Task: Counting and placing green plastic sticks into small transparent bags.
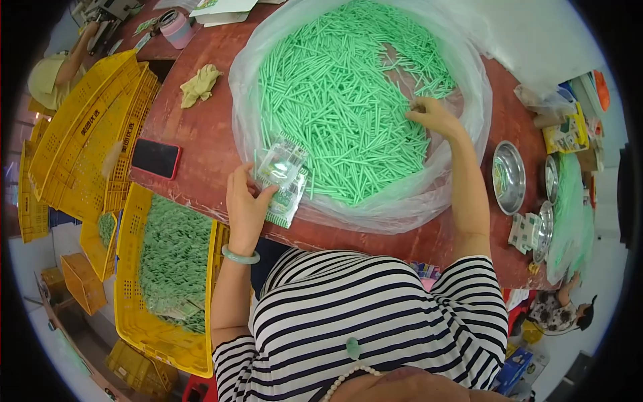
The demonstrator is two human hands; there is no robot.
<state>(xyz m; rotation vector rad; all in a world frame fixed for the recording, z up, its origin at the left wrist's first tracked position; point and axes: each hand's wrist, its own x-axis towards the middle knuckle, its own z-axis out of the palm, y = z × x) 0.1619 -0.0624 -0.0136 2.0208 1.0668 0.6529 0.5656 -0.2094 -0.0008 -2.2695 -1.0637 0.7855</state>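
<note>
My left hand grips small clear plastic packets with green print by their left side, above the near left rim of a big clear plastic bag. A wide heap of short light-green sticks fills the opened bag. At the heap's right side, my right hand has its thumb and fingertips drawn together against the sticks. Whether a stick is between those fingertips is too small to tell. A pale green bangle circles my left wrist.
On the red tabletop lie a phone, a yellow cloth, a pink-and-clear jar and metal bowls. A yellow crate of green packets stands left, near stacked crates. Other people are nearby.
</note>
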